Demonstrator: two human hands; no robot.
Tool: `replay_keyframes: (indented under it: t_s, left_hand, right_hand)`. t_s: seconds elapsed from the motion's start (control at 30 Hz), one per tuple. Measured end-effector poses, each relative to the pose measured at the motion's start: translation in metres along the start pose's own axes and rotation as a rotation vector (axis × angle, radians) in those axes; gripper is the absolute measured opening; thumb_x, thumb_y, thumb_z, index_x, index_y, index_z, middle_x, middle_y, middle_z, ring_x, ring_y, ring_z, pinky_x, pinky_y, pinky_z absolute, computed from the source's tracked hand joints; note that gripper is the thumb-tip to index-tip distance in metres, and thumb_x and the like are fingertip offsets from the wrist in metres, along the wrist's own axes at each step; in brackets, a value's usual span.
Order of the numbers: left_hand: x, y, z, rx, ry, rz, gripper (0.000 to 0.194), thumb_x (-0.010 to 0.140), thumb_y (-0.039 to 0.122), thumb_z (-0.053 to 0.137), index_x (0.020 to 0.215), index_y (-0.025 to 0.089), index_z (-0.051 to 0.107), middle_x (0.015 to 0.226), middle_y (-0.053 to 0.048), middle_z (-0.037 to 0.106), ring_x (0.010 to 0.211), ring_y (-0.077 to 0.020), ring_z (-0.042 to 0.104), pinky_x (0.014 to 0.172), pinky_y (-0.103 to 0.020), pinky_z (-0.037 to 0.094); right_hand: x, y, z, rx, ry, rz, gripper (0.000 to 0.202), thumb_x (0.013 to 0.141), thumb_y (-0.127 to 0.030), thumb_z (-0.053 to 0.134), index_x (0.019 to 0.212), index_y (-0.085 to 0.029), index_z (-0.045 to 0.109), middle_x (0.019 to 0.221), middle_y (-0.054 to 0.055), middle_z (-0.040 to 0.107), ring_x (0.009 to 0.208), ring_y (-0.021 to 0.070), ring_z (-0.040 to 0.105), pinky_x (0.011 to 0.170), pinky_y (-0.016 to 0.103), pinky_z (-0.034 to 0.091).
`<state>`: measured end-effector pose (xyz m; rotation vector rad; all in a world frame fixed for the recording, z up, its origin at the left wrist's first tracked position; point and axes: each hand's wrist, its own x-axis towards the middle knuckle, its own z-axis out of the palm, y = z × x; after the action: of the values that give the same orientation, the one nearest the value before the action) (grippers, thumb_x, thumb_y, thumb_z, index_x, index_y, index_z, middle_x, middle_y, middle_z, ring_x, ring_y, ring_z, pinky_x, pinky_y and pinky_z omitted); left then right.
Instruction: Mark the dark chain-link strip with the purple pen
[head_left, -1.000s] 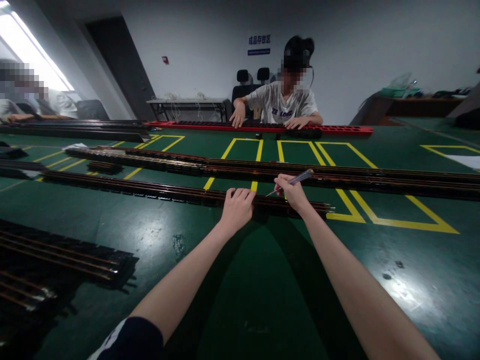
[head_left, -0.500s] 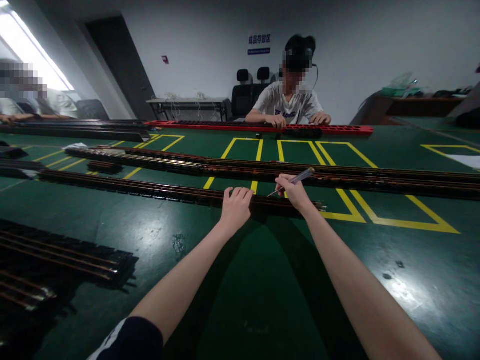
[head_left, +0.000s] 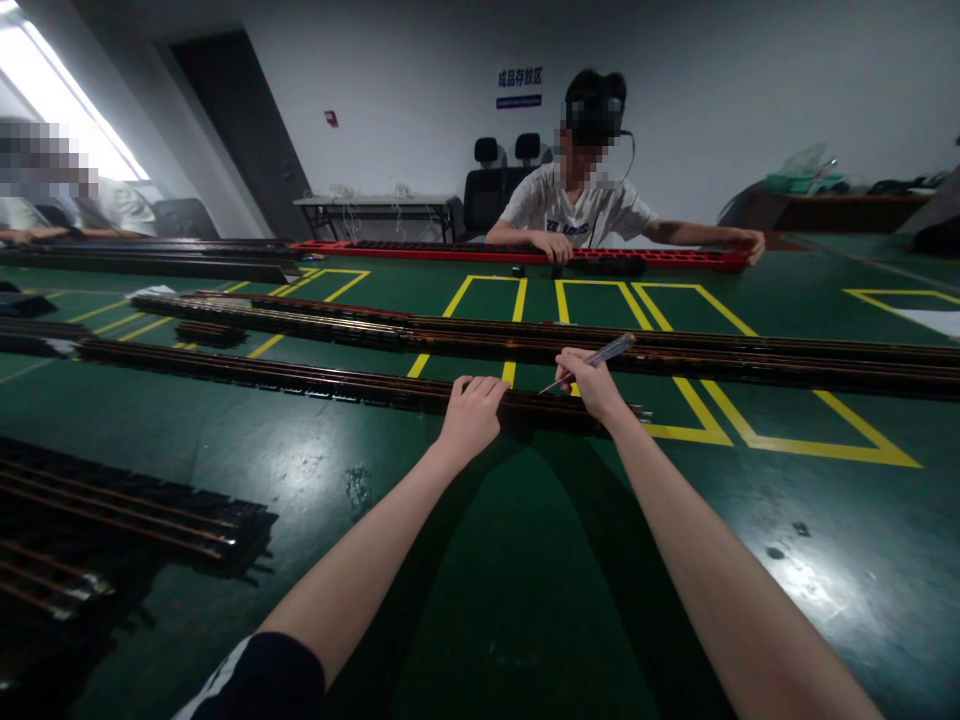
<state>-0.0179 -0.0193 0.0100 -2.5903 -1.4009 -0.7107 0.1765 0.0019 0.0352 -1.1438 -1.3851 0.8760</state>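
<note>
"成品存放区" in dark characters on pale rectangular sign, grey-white wall far beyond grip, blue strip below, print illegible, "ZE" on white T-shirt beyond grip, remainder unclear

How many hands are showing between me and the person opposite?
4: your left hand on the long black strip, your right hand holding a slim translucent-handled screwdriver, one hand of the opposite person on the long red frame, the other hand at its end.
</note>
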Motion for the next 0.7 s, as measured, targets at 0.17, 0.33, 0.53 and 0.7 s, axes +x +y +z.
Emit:
replay_keyframes:
  t_s: [0.17, 0.33, 0.53, 0.7]
  left_hand:
    - [0.0000, 0.0008, -0.0010, 0.001, -0.003, -0.002, 0.047, 0.080, -0.002, 0.037, 0.115, 0.016, 0.062, 0.118, -0.008, 0.068, 0.113, -0.0212, 0.059, 0.102, -0.044, 0.038]
    - [0.0001, 0.0012, -0.0022, -0.002, -0.005, -0.003, 0.046, 0.082, -0.001, 0.036, 0.116, 0.015, 0.062, 0.118, -0.008, 0.068, 0.114, -0.0210, 0.060, 0.101, -0.044, 0.039]
    - [-0.0001, 0.0017, -0.0031, -0.015, -0.022, -0.006, 0.044, 0.083, 0.000, 0.036, 0.117, 0.013, 0.062, 0.119, -0.009, 0.068, 0.114, -0.0211, 0.059, 0.102, -0.044, 0.040]
    - [-0.0002, 0.0021, -0.0037, -0.011, -0.023, -0.012, 0.046, 0.082, -0.001, 0.036, 0.116, 0.016, 0.062, 0.119, -0.008, 0.068, 0.113, -0.0210, 0.059, 0.101, -0.044, 0.040]
  right_hand:
    - [0.0024, 0.0033, 0.0011, 0.034, 0.025, -0.001, 0.031, 0.073, -0.026, 0.052, 0.043, -0.020, 0.047, 0.040, -0.003, 0.043, 0.039, 0.0093, 0.040, 0.044, 0.024, 0.030]
    - [0.0025, 0.0038, 0.0010, 0.036, 0.033, 0.000, 0.031, 0.073, -0.027, 0.053, 0.043, -0.019, 0.048, 0.041, -0.003, 0.043, 0.039, 0.0089, 0.040, 0.044, 0.024, 0.030]
    - [0.0022, 0.0045, 0.0006, 0.035, 0.040, 0.005, 0.032, 0.074, -0.028, 0.053, 0.044, -0.019, 0.048, 0.041, -0.003, 0.043, 0.040, 0.0090, 0.040, 0.043, 0.023, 0.031]
    - [0.0025, 0.0054, 0.0007, 0.030, 0.047, 0.006, 0.031, 0.073, -0.028, 0.053, 0.043, -0.020, 0.048, 0.041, -0.002, 0.043, 0.040, 0.0094, 0.041, 0.044, 0.024, 0.032]
